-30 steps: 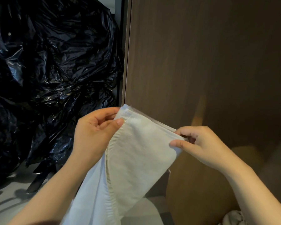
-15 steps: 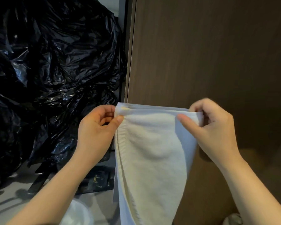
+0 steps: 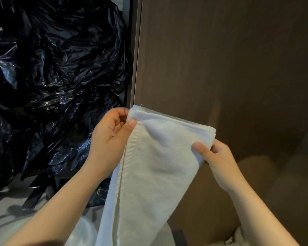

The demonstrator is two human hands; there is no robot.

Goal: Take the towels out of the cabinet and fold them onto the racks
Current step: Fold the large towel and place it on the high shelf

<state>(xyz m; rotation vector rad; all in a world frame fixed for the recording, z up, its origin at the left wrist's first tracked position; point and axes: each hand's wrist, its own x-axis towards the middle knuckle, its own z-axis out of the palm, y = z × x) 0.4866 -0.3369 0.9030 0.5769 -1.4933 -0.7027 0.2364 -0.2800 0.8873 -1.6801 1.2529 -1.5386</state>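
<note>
Our left hand (image 3: 112, 137) and right hand (image 3: 215, 157) each pinch the white towel (image 3: 155, 166) at centre frame. The right has just dropped below the left, tilting the top edge, so we judge the fold unfinished.

— What differs from half a second ago?
— The right hand (image 3: 219, 157) sits lower now. It grips the towel (image 3: 155, 166) on its right fold, below the top corner that it pinched before.
— And the towel's top edge?
— It was level then. Now it slopes down to the right, much as it did a full second ago.
</note>
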